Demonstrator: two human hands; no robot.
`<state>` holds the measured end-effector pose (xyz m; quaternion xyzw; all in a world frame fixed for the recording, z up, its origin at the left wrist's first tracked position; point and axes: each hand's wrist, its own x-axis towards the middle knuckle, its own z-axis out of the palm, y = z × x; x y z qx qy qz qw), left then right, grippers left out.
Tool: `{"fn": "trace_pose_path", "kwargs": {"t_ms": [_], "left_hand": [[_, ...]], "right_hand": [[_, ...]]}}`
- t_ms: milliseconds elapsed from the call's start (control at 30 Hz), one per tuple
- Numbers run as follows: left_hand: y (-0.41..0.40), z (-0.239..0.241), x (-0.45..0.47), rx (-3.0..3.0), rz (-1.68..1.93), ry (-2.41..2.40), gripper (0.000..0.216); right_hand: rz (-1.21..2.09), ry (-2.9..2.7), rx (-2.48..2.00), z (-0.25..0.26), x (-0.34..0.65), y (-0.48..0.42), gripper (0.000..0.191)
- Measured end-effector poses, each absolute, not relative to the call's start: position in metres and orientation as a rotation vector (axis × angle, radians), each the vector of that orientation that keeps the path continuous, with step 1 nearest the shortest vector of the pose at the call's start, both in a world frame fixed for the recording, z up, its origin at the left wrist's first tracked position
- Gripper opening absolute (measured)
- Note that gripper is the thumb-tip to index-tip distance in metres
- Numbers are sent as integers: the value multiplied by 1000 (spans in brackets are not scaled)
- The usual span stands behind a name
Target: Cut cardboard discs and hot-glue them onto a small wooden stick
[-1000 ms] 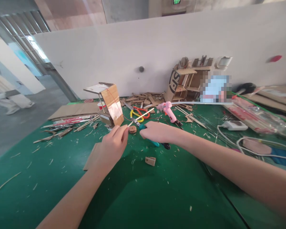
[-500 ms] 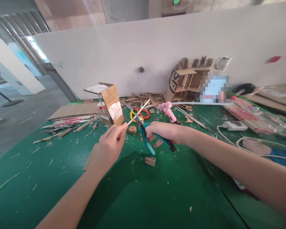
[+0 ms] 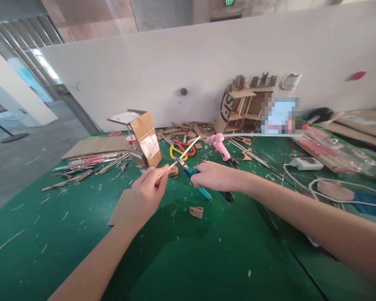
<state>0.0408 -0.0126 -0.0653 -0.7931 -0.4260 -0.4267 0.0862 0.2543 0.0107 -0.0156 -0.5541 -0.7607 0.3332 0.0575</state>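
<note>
My left hand (image 3: 146, 195) pinches a thin wooden stick (image 3: 182, 153) that slants up and to the right. My right hand (image 3: 213, 176) is closed round teal-handled pliers (image 3: 198, 182), whose jaws sit at the stick about midway along it. A small round cardboard disc (image 3: 174, 170) lies on the green table (image 3: 188, 255) just behind the stick. A small cardboard block (image 3: 196, 211) lies in front of my hands.
A cardboard box model (image 3: 145, 139) stands at the back left. Yellow and red scissors (image 3: 181, 148) and a pink glue gun (image 3: 222, 148) lie behind my hands. A cardboard shelf model (image 3: 244, 108) leans on the white partition. Cables, an adapter (image 3: 303, 163) and scraps lie around.
My right hand lifted the pliers off the table, opened the handles, then closed them with the jaws at the stick. My left hand kept holding the stick, tilting it slightly.
</note>
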Motion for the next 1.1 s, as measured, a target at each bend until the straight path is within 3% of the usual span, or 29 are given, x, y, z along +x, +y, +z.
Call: {"fn": "trace_pose_path", "kwargs": {"t_ms": [1100], "left_hand": [[-10,-67,41,-2282,-1295,-958,20]], "right_hand": [[1096,-2096,-1440,-21,261,-4,13]]}}
